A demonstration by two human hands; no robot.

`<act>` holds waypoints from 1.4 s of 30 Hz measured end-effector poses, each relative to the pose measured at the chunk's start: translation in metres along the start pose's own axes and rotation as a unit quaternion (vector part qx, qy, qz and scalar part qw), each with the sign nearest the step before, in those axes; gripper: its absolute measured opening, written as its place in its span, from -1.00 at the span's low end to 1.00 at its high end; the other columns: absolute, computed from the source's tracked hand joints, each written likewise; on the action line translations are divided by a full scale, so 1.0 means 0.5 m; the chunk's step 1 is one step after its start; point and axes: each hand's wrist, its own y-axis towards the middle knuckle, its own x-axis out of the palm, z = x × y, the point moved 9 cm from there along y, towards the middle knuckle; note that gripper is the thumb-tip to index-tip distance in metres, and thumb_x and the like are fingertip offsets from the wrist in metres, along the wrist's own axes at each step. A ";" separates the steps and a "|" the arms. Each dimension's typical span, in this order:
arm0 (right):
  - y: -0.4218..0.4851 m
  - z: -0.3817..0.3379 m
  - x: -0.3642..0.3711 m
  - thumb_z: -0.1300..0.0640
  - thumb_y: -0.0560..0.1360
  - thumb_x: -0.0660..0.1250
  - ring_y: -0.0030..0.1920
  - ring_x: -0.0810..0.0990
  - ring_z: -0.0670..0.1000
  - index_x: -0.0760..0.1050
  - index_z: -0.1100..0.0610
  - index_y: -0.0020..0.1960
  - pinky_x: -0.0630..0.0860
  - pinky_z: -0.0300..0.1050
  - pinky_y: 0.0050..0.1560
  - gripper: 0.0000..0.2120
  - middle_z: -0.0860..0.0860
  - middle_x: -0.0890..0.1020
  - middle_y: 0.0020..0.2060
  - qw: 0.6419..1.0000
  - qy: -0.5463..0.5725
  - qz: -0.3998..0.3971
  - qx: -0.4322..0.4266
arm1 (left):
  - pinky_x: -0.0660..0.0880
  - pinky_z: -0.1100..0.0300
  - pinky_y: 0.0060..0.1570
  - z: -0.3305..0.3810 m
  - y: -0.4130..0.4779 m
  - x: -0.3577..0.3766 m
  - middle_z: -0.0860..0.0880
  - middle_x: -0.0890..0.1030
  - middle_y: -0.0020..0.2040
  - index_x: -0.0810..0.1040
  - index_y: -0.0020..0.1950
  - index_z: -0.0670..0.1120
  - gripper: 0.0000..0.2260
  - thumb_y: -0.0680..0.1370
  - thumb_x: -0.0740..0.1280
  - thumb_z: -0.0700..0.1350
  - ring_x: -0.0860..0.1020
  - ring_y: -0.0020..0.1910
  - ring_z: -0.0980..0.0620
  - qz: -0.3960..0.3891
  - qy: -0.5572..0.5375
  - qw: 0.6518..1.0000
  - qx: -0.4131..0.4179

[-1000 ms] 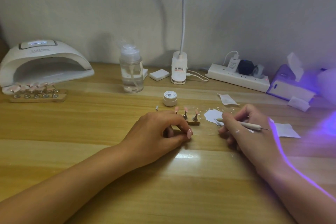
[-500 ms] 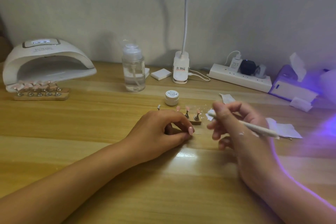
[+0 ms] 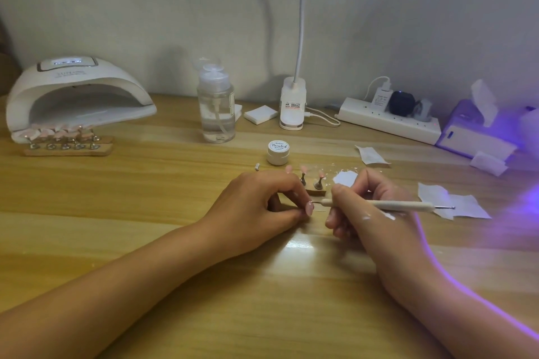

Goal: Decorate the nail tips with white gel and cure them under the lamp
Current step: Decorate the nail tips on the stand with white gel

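Mid-decoration, by the look of it. Pinching a small pale pink nail tip (image 3: 309, 209) between curled fingers of the left hand (image 3: 262, 204), low over the light wooden table (image 3: 145, 213); cannot tell whether on a holder peg. Gripping a slim white double-ended dotting pen (image 3: 388, 205) pencil-style in the right hand (image 3: 367, 213), fine metal point touching or just beside that tip. White smears on the back of the right hand.

Just behind the hands: small wooden stand (image 3: 316, 191) with three more pink tips upright on metal pegs, white gel blob (image 3: 345, 177) on a paper scrap, closed round white gel jar (image 3: 277, 152). Far left: white domed curing lamp (image 3: 78, 96), display lit, second wooden rack (image 3: 68, 148) of pink tips at its mouth.

Next, as a judgement: tiny steady strokes, light pressure, wrist braced on the table, reload from the blob when dry, then back onto a peg without smudging. Curing probably not yet due for this tip. Risk: wet gel brushed by the pinching fingers.
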 end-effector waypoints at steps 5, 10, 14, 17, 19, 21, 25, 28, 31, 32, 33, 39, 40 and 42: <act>-0.001 0.001 0.003 0.28 0.46 0.35 -0.49 0.54 -0.02 0.35 0.18 -0.31 0.50 -0.23 -0.46 -0.77 0.17 0.62 -0.48 1.000 -0.014 -0.011 -0.001 | 0.54 0.06 0.04 0.001 0.000 0.001 0.25 0.62 -0.20 0.63 -0.18 0.08 -0.84 0.44 0.49 -0.19 0.53 -0.42 0.11 0.002 -0.004 1.000 0.004; -0.003 0.001 0.004 0.26 0.47 0.36 -0.48 0.56 -0.02 0.36 0.15 -0.33 0.50 -0.23 -0.45 -0.75 0.17 0.64 -0.46 0.999 -0.028 -0.018 -0.002 | 0.40 0.28 -0.27 0.002 0.000 0.000 0.27 0.62 -0.19 0.65 -0.16 0.06 -0.87 0.44 0.49 -0.18 0.54 -0.39 0.08 -0.003 0.010 1.000 0.007; -0.001 0.001 0.005 0.29 0.48 0.36 -0.49 0.56 -0.03 0.38 0.07 -0.39 0.50 -0.23 -0.46 -0.67 0.18 0.64 -0.46 1.000 -0.025 -0.017 -0.002 | 0.41 0.28 -0.29 0.001 0.001 -0.001 0.25 0.63 -0.17 0.65 -0.16 0.07 -0.87 0.44 0.50 -0.18 0.54 -0.39 0.08 -0.001 0.011 1.000 0.010; -0.001 -0.001 0.005 0.28 0.46 0.35 -0.50 0.56 -0.02 0.38 0.07 -0.38 0.49 -0.23 -0.46 -0.70 0.18 0.64 -0.46 1.000 -0.018 -0.015 -0.005 | 0.42 0.27 -0.30 0.002 0.001 -0.001 0.26 0.62 -0.17 0.65 -0.16 0.08 -0.85 0.44 0.50 -0.18 0.55 -0.39 0.09 -0.002 0.013 1.000 0.013; -0.001 -0.001 0.006 0.27 0.46 0.35 -0.50 0.55 -0.03 0.38 0.11 -0.35 0.49 -0.25 -0.46 -0.74 0.18 0.63 -0.46 1.000 -0.019 -0.020 -0.008 | 0.43 0.25 -0.29 0.003 0.001 -0.002 0.28 0.61 -0.19 0.64 -0.16 0.09 -0.85 0.44 0.50 -0.18 0.54 -0.39 0.10 -0.001 0.014 1.000 0.015; -0.001 0.000 0.006 0.28 0.47 0.35 -0.50 0.55 -0.04 0.38 0.13 -0.35 0.48 -0.25 -0.46 -0.74 0.17 0.63 -0.47 1.000 -0.020 -0.021 -0.012 | 0.47 0.18 -0.26 0.004 0.001 -0.002 0.29 0.61 -0.19 0.64 -0.16 0.09 -0.85 0.44 0.50 -0.17 0.53 -0.40 0.11 -0.001 0.012 1.000 0.016; -0.001 -0.002 0.003 0.28 0.47 0.35 -0.50 0.55 -0.03 0.37 0.11 -0.36 0.48 -0.26 -0.47 -0.72 0.17 0.63 -0.47 1.000 -0.019 -0.016 -0.014 | 0.51 0.14 -0.25 0.004 0.001 -0.002 0.29 0.60 -0.20 0.63 -0.17 0.12 -0.83 0.44 0.50 -0.17 0.53 -0.40 0.11 0.004 0.012 1.000 0.017; -0.001 -0.002 0.005 0.29 0.48 0.35 -0.50 0.55 -0.03 0.38 0.07 -0.38 0.48 -0.25 -0.46 -0.69 0.18 0.63 -0.46 0.999 -0.020 -0.020 -0.015 | 0.40 0.27 -0.30 0.003 0.002 -0.001 0.29 0.60 -0.20 0.64 -0.17 0.12 -0.84 0.44 0.50 -0.16 0.55 -0.38 0.09 0.002 0.021 1.000 0.013; -0.003 -0.005 0.010 0.28 0.47 0.35 -0.50 0.55 -0.04 0.39 0.04 -0.40 0.48 -0.25 -0.46 -0.67 0.17 0.63 -0.46 0.999 -0.023 -0.026 -0.014 | 0.42 0.28 -0.25 0.003 0.002 -0.001 0.30 0.60 -0.22 0.64 -0.17 0.11 -0.84 0.44 0.50 -0.17 0.54 -0.39 0.10 0.003 0.019 1.000 0.010; -0.003 -0.007 0.009 0.27 0.47 0.35 -0.50 0.54 -0.04 0.38 0.05 -0.40 0.48 -0.26 -0.46 -0.68 0.17 0.63 -0.47 0.999 -0.018 -0.021 -0.016 | 0.49 0.23 -0.14 0.004 0.002 -0.001 0.30 0.60 -0.23 0.63 -0.18 0.10 -0.83 0.44 0.49 -0.18 0.53 -0.41 0.12 0.003 0.014 1.000 0.009; -0.004 -0.008 0.006 0.26 0.47 0.36 -0.51 0.54 -0.04 0.38 0.08 -0.37 0.47 -0.26 -0.47 -0.71 0.16 0.62 -0.48 1.000 -0.007 -0.011 -0.021 | 0.52 0.18 0.04 0.005 0.002 -0.001 0.30 0.59 -0.24 0.63 -0.18 0.10 -0.82 0.45 0.49 -0.19 0.52 -0.43 0.14 0.003 0.009 1.000 0.007; 0.004 -0.040 -0.064 0.07 0.57 0.40 -0.56 0.37 -0.13 0.39 0.07 -0.16 0.30 -0.32 -0.56 -0.77 -0.07 0.48 -0.51 0.988 0.001 0.110 -0.109 | 0.46 0.34 0.09 0.002 0.000 0.002 0.35 0.58 -0.27 0.66 -0.16 -0.01 -0.89 0.46 0.48 -0.22 0.49 -0.46 0.15 -0.008 -0.001 1.000 -0.003; 0.009 -0.047 -0.077 0.01 0.56 0.42 -0.54 0.40 -0.13 0.41 0.05 -0.16 0.31 -0.31 -0.53 -0.77 -0.05 0.52 -0.49 0.986 -0.025 0.120 -0.118 | 0.48 0.28 0.01 0.002 0.000 0.003 0.35 0.58 -0.27 0.65 -0.16 0.00 -0.89 0.47 0.48 -0.21 0.49 -0.46 0.16 -0.009 -0.002 1.000 -0.005; 0.018 -0.049 -0.104 -0.08 0.56 0.40 -0.50 0.44 -0.13 0.47 0.03 -0.17 0.37 -0.23 -0.44 -0.77 -0.01 0.64 -0.42 0.980 -0.105 0.127 -0.115 | 0.51 0.19 -0.11 0.001 -0.001 0.001 0.31 0.61 -0.25 0.65 -0.15 0.01 -0.89 0.47 0.48 -0.21 0.51 -0.44 0.15 -0.009 -0.008 1.000 -0.009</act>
